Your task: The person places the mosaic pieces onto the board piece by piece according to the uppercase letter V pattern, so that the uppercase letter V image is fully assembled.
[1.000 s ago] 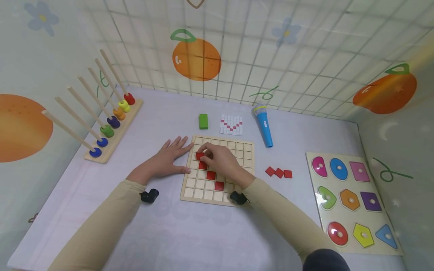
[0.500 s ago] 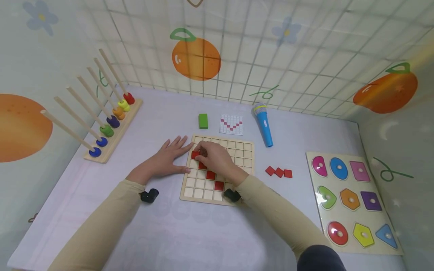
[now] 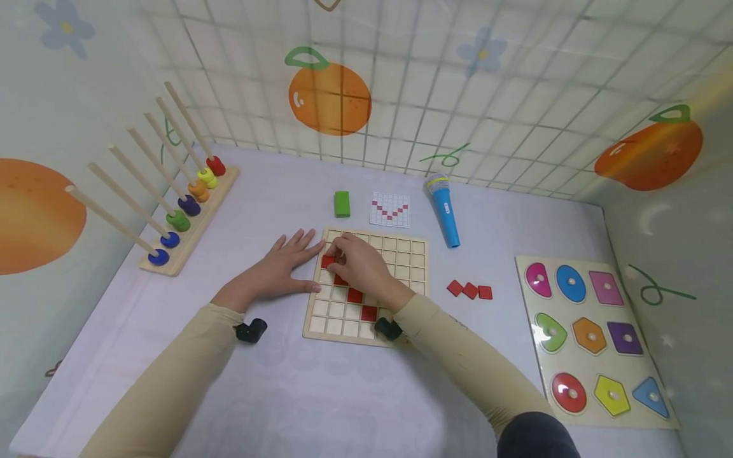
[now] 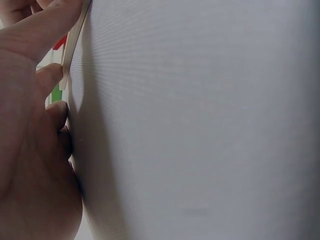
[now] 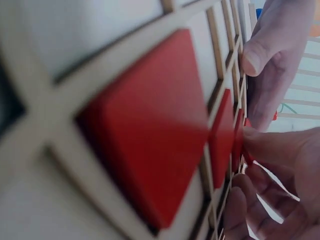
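A wooden grid board (image 3: 314, 334) lies on the cloth-covered table, with a slanting line of red square tiles (image 3: 355, 296) set in its cells. My right hand (image 3: 366, 266) is over the upper left part of the board, its thumb and fingers pinching a red tile (image 3: 328, 261) at the upper end of that line. In the right wrist view, thumb and fingertips meet at this tile (image 5: 248, 156), which is partly hidden. My left hand (image 3: 280, 270) rests flat with fingers spread, thumb and forefinger touching the board's left edge. The left wrist view shows the palm side of that hand (image 4: 40, 145).
Loose red tiles (image 3: 470, 291) lie right of the board. Behind it are a green block (image 3: 342, 204), a pattern card (image 3: 389, 210) and a blue toy microphone (image 3: 446, 213). A peg-and-bead stand (image 3: 189, 232) is at left, a shape puzzle (image 3: 598, 340) at right.
My right hand has moved slightly left and away from me with the red tile, mostly in the first half second. The left hand has stayed in place.
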Available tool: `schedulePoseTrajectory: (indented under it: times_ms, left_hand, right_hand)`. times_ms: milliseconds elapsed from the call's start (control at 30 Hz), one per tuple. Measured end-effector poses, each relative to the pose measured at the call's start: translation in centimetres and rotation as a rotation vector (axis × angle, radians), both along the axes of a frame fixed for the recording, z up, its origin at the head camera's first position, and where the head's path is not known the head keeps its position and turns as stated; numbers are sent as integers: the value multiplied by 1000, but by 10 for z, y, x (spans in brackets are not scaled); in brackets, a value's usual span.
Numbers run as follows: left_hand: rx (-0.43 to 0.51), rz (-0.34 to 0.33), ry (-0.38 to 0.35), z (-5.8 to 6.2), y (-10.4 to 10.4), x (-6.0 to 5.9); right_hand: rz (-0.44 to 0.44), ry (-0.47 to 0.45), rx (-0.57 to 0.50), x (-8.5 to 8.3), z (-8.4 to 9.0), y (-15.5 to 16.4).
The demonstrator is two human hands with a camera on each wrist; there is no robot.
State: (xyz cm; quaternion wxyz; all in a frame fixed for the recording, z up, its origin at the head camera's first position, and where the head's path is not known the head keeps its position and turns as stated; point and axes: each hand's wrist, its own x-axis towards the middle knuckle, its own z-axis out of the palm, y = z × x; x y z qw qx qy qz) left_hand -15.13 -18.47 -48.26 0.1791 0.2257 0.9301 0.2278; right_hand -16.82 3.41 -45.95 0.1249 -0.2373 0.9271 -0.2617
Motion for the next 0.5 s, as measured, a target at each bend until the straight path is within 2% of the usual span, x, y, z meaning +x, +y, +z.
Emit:
schedulePoseTrajectory:
  times_ms: [267, 500]
  left_hand:
    - [-26, 2, -9, -1, 0, -1]
    - [-12, -1, -13, -1, 1, -1]
  right_hand:
    - [22, 32, 26, -1, -1, -1]
    - [45, 49, 36, 0, -1, 0]
